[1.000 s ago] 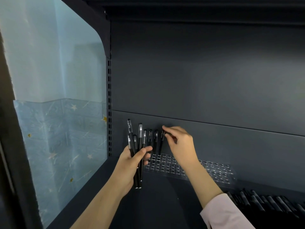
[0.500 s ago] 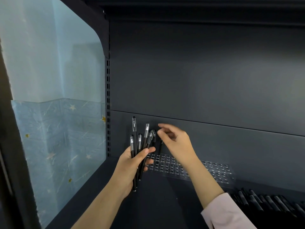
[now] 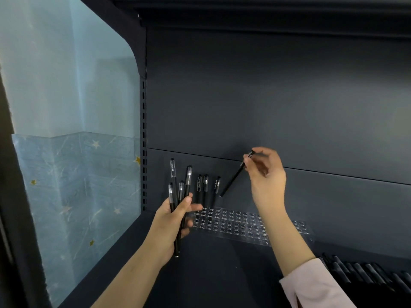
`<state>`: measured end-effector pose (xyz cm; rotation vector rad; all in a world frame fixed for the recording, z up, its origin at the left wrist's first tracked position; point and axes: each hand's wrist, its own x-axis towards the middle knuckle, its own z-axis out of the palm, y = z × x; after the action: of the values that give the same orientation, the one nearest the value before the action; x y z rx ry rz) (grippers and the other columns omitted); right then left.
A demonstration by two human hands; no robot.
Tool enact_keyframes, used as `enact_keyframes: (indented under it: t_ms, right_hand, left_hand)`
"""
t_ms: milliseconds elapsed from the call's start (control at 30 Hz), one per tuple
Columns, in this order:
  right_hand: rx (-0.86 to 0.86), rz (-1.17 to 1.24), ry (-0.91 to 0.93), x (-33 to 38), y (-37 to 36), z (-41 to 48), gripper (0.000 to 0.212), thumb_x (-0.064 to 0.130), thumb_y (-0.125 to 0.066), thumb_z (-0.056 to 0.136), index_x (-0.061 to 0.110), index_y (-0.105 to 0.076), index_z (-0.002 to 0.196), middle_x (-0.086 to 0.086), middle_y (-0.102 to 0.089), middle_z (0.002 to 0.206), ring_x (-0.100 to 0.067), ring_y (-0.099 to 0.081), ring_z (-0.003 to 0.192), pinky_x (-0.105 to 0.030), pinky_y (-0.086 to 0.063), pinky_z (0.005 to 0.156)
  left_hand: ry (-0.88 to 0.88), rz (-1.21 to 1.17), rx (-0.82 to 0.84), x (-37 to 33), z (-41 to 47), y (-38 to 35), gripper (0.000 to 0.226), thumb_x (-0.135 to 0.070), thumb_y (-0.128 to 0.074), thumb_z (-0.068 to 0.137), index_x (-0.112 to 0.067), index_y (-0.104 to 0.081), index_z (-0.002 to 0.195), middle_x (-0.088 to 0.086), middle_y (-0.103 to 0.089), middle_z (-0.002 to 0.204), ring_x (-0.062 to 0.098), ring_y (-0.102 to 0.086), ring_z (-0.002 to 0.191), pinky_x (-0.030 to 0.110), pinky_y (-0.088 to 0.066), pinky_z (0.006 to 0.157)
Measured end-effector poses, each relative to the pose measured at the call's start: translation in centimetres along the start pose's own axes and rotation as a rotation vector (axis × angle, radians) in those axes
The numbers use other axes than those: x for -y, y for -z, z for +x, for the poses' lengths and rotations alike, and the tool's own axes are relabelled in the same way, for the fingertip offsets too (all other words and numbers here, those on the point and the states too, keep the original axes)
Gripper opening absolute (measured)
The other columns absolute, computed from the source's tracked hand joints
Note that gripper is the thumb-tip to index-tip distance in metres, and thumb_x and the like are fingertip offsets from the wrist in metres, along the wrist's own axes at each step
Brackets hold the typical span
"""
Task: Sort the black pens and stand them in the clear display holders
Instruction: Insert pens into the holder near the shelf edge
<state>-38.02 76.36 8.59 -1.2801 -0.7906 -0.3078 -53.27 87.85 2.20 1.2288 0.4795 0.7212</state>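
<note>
One pen (image 3: 233, 177) now hangs tilted from the right hand (image 3: 269, 181), raised since before, fingers (image 3: 266, 152) pinching its cap; left hand (image 3: 169, 223) grips four pens (image 3: 188, 181).

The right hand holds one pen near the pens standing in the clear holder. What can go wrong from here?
The held pen is tilted, its tip close to the nearest standing pen; it may knock it over.
The right hand pinches it only at the cap end, so the tip may swing and miss a hole in the clear holder.
The left hand grips a fanned bundle of pens; one might slip.
</note>
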Motion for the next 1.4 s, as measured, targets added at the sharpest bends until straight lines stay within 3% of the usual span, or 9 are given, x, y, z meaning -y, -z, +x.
enact_keyframes:
  t_ms: [167,300,500,700,800,933,1033,1200,1400]
  right_hand:
    - [0.056,-0.147,0.023,-1.6,-0.3,-1.1,0.021,0.008,-0.066,0.089,0.019,-0.060,0.106,0.004,-0.069,0.092,0.002,-0.063,0.081,-0.005,-0.044,0.071]
    - [0.097,-0.187,0.023,-2.4,-0.6,-1.4,0.022,0.009,-0.066,0.089,0.019,-0.061,0.108,0.005,-0.069,0.093,0.004,-0.063,0.082,-0.004,-0.045,0.073]
    - [0.125,-0.222,0.053,-2.9,-0.9,-1.6,0.024,0.009,-0.066,0.089,0.020,-0.061,0.109,0.006,-0.069,0.094,0.004,-0.063,0.084,-0.004,-0.045,0.075]
    - [0.151,-0.324,0.132,-3.5,-1.2,-1.8,0.023,0.008,-0.069,0.086,0.018,-0.065,0.107,0.008,-0.066,0.094,0.003,-0.062,0.083,-0.003,-0.044,0.075]
    - [0.205,-0.476,0.204,-4.6,-1.4,-1.9,0.019,0.011,-0.071,0.085,0.015,-0.070,0.104,0.006,-0.058,0.104,-0.003,-0.059,0.078,-0.009,-0.046,0.076]
    - [0.303,-0.579,0.156,-5.5,-1.4,-2.2,0.031,0.021,-0.066,0.090,0.020,-0.066,0.120,0.006,-0.050,0.107,-0.010,-0.055,0.080,-0.023,-0.050,0.079]
    - [0.327,-0.563,0.128,-5.4,-1.1,-2.1,0.033,0.021,-0.064,0.091,0.022,-0.064,0.124,0.006,-0.053,0.105,-0.010,-0.056,0.080,-0.023,-0.050,0.080]
    - [0.275,-0.424,0.067,-4.0,-1.2,-2.0,0.026,0.023,-0.060,0.094,0.023,-0.065,0.119,0.007,-0.060,0.099,-0.005,-0.059,0.081,-0.008,-0.044,0.073]
    - [0.426,0.054,-0.283,-1.4,-1.4,-1.9,0.016,0.014,-0.063,0.092,0.012,-0.069,0.106,-0.008,-0.072,0.097,-0.008,-0.066,0.080,-0.024,-0.054,0.071]
  left_hand:
    - [-0.002,0.031,0.014,0.2,0.1,-0.4,0.012,-0.016,-0.051,0.101,-0.009,-0.056,0.110,0.002,-0.077,0.093,0.007,-0.048,0.054,0.021,-0.038,0.047]
    - [-0.041,0.080,0.054,0.1,-0.4,-0.5,0.009,-0.015,-0.047,0.102,-0.006,-0.051,0.102,0.005,-0.076,0.099,0.010,-0.049,0.061,0.024,-0.040,0.053]
    - [-0.057,0.085,0.121,0.0,-0.5,-0.2,0.023,-0.020,-0.052,0.100,-0.008,-0.046,0.119,-0.001,-0.076,0.104,0.013,-0.065,0.079,0.027,-0.052,0.068]
    - [-0.039,0.019,0.135,0.2,-0.6,-0.5,0.021,-0.021,-0.052,0.100,-0.009,-0.054,0.116,0.003,-0.076,0.103,0.016,-0.067,0.082,0.032,-0.057,0.077]
    - [-0.045,0.016,0.143,0.4,-0.5,-0.5,0.020,-0.023,-0.051,0.100,-0.011,-0.054,0.117,0.003,-0.076,0.103,0.017,-0.067,0.082,0.032,-0.056,0.074]
    - [-0.052,0.016,0.146,0.7,-0.3,-0.5,0.021,-0.025,-0.051,0.100,-0.013,-0.054,0.117,0.002,-0.076,0.104,0.017,-0.068,0.081,0.031,-0.055,0.071]
    - [-0.063,0.059,0.134,0.9,-0.2,-0.7,0.019,-0.026,-0.050,0.101,-0.017,-0.055,0.116,0.000,-0.076,0.101,0.013,-0.064,0.073,0.028,-0.049,0.064]
    - [-0.056,0.098,0.131,1.7,-0.2,-1.1,0.017,-0.027,-0.049,0.101,-0.019,-0.056,0.115,-0.002,-0.075,0.096,0.010,-0.054,0.062,0.025,-0.041,0.053]
    - [-0.047,0.090,0.186,2.3,-0.2,-1.4,0.017,-0.029,-0.051,0.101,-0.020,-0.058,0.114,0.001,-0.075,0.094,0.013,-0.056,0.058,0.024,-0.038,0.048]
